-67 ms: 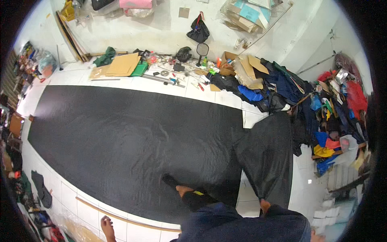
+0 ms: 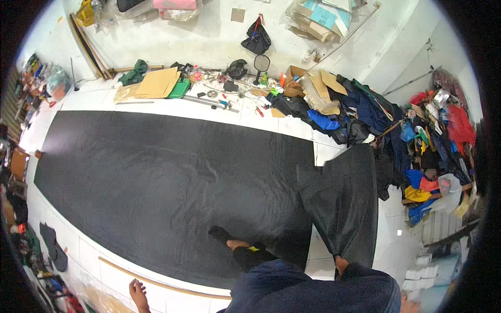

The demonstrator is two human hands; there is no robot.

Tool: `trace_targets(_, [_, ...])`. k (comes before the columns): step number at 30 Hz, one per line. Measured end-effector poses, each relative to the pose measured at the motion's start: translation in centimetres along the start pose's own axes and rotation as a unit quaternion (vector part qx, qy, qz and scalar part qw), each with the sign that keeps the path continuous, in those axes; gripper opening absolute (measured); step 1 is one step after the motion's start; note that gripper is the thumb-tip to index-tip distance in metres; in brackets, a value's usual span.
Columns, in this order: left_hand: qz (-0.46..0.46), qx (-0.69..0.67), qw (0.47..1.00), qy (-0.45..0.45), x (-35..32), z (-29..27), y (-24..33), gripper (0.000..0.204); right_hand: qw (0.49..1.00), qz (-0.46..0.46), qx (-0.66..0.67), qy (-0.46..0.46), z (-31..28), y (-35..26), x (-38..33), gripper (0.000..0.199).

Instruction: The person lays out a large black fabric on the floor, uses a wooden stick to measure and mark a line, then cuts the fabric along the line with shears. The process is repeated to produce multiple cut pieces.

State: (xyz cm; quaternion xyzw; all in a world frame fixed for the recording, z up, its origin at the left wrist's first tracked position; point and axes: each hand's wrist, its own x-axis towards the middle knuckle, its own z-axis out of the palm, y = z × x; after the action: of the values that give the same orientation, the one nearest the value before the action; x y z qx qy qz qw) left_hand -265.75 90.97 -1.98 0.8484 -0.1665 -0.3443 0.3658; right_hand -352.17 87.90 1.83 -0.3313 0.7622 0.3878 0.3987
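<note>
l hand nr wood strip; blk sheet on flr.

Wooden strip lies between left hand and sheet.

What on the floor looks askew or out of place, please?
The black sheet looks askew at its right end: folds gather toward the person beside a wedge of white tiles, whereas its larger part lies nearly flat.
</note>
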Motion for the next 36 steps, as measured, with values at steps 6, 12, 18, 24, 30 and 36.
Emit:
trace_targets(6, [-0.22,0.012,0.975,-0.032,6.9,-9.1,-8.2,0.041,0.998,-0.05,-0.038,-0.005,-3.1,-19.8,-4.7,0.05])
trace_targets(12, [-0.232,0.039,0.965,-0.114,20.1,-10.3,-1.4,0.043,0.996,-0.078,-0.02,0.027,-6.1,-37.8,-11.7,0.052])
trace_targets(18, [-0.113,0.058,0.983,-0.132,42.9,-19.5,9.3,0.044,0.989,-0.083,0.069,0.097,-5.0,-58.2,-19.6,0.055])
trace_targets(24, [0.038,0.076,0.993,-0.076,68.9,-38.2,22.3,0.046,0.981,0.065,0.165,0.075,-2.3,-76.0,-30.1,0.056])
trace_targets(30, [0.408,0.058,0.906,-0.092,90.5,-56.4,32.4,0.048,0.979,0.073,0.19,0.026,-0.2,-91.4,-36.2,0.058])
trace_targets(36, [0.003,-0.014,1.0,-0.013,94.3,-56.8,29.9,0.046,1.0,0.003,-0.015,-0.005,-3.1,-108.5,-43.0,0.054])
